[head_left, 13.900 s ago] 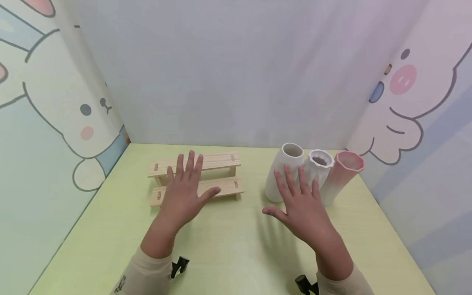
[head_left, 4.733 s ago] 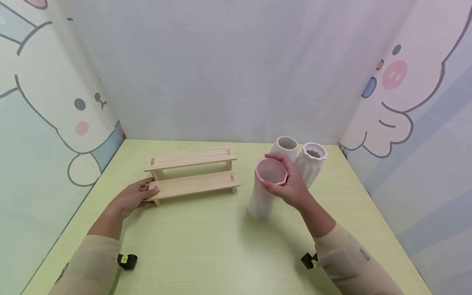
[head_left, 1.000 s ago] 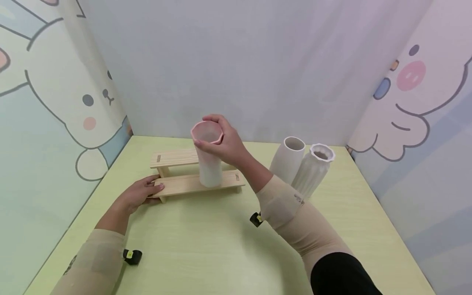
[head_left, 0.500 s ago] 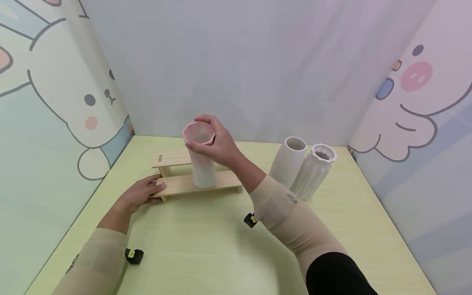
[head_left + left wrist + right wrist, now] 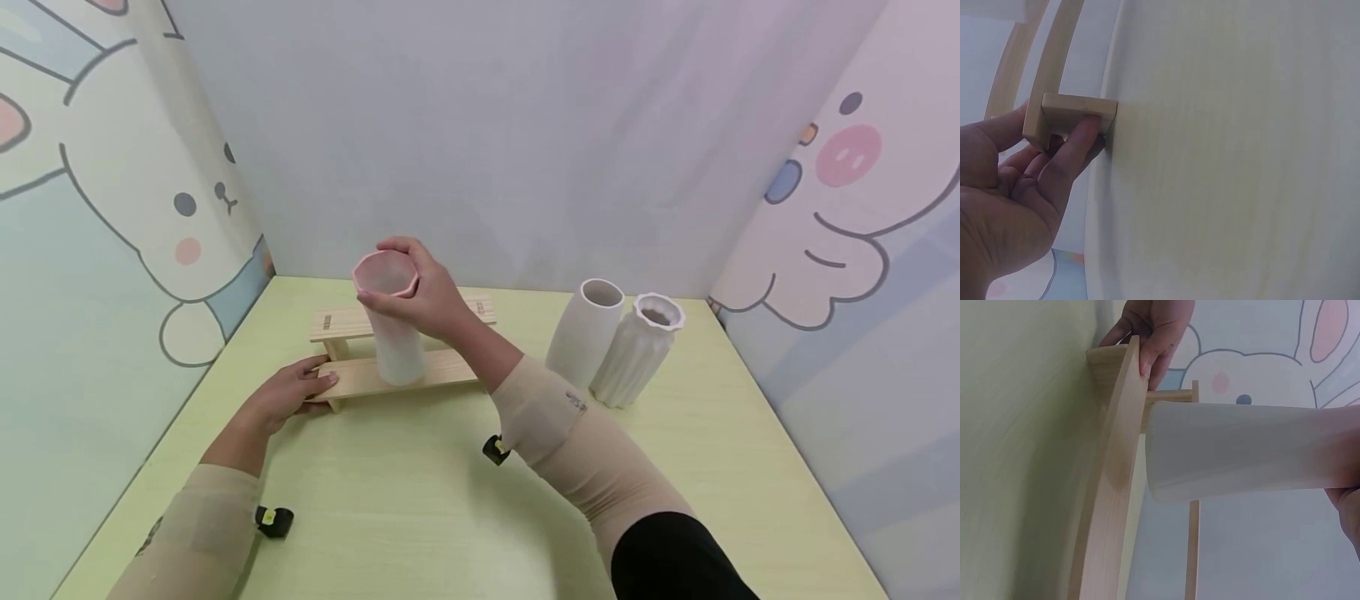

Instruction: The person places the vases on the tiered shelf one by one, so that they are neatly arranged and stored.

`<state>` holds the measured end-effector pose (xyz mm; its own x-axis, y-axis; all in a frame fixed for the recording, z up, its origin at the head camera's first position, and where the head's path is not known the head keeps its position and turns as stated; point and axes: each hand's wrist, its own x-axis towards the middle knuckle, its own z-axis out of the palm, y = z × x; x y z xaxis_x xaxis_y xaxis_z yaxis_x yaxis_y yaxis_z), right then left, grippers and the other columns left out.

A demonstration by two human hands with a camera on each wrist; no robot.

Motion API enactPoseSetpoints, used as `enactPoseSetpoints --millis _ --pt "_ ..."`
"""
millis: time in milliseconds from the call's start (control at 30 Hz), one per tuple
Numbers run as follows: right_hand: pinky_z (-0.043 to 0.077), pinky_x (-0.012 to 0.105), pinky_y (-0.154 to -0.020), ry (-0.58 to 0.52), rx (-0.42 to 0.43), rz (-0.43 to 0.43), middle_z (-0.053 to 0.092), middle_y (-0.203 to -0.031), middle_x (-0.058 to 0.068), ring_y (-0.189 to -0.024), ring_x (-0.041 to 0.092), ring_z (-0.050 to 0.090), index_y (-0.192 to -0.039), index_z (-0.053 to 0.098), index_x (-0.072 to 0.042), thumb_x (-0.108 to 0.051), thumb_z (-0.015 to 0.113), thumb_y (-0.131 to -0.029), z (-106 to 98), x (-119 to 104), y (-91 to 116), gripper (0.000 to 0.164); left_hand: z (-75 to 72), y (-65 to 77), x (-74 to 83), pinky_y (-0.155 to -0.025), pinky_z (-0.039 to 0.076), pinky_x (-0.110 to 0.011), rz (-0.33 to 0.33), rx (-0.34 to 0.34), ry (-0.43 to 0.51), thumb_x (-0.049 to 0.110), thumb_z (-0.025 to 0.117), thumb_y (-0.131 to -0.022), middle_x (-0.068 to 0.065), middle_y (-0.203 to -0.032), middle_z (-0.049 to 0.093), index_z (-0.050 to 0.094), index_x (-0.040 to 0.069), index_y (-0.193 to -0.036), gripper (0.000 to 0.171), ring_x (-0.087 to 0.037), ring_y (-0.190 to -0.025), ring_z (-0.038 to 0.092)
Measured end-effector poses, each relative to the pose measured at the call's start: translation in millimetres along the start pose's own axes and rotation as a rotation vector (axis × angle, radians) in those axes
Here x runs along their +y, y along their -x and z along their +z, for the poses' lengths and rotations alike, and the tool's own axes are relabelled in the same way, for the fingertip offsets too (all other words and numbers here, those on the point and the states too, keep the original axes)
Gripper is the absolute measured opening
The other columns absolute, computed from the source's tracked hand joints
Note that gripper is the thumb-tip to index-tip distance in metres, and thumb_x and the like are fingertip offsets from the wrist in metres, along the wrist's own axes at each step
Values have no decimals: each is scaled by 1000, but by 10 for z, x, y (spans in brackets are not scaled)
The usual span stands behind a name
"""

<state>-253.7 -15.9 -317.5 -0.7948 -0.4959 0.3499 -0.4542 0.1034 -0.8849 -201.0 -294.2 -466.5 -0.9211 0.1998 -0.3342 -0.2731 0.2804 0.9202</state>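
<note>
My right hand (image 5: 427, 292) grips the rim end of a tall vase (image 5: 399, 346), pink at the top and fading to white below. The vase is over the lower step of a two-tier wooden stand (image 5: 360, 377). In the right wrist view, the base of the vase (image 5: 1229, 450) is close to the lower board (image 5: 1110, 494); whether they touch I cannot tell. My left hand (image 5: 288, 392) holds the left end of that lower step, thumb on top and fingers beneath. In the left wrist view, its fingers (image 5: 1072, 147) wrap the stand's leg (image 5: 1079, 106).
A smooth white vase (image 5: 585, 333) and a ribbed white vase (image 5: 633, 354) stand close together at the right of the pale green table (image 5: 390, 508). Behind the stand rises a plain grey-white wall (image 5: 480, 150), with cartoon-printed panels on both sides.
Earlier, both hands were spread and empty. My left hand has since taken the stand's end; my right hand has carried the pink vase from the right group, lately sliding left along the lower step.
</note>
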Motion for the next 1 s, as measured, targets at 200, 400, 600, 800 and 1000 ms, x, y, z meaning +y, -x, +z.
enactPoseSetpoints --millis 200,400,600,800,1000 --pt "60 28 -74 8 -22 13 57 -121 5 -98 18 64 -137 45 -27 -37 81 -80 92 7 -29 69 -6 3 -19 -90 58 -37 7 1 -10 34 54 -102 -32 -150 34 9 6 -158 77 -12 -104 64" --pt "60 27 -73 15 -29 6 57 -121 6 -96 18 65 -137 44 -27 -37 81 -80 177 13 -52 68 -11 16 -18 -90 58 -37 9 -4 -20 35 54 -102 -33 -150 34 9 6 -158 78 -14 -108 62" --pt "60 26 -72 16 -26 8 57 -121 6 -94 17 66 -137 44 -27 -36 81 -80 247 26 -90 69 -13 17 -10 -91 58 -39 6 -3 -24 37 56 -100 -32 -151 33 11 7 -158 79 -16 -111 61" --pt "60 25 -72 13 -22 22 57 -120 6 -92 16 66 -137 44 -28 -38 81 -80 304 12 -122 69 -13 14 1 -91 58 -39 -6 4 -19 39 58 -99 -32 -153 31 11 8 -159 81 -18 -113 61" --pt "59 25 -71 1 -16 22 59 -116 5 -86 14 68 -137 45 -27 -37 81 -79 375 20 -149 69 -9 21 5 -91 58 -39 -10 5 -14 37 57 -100 -31 -152 32 12 8 -158 80 -15 -111 61"
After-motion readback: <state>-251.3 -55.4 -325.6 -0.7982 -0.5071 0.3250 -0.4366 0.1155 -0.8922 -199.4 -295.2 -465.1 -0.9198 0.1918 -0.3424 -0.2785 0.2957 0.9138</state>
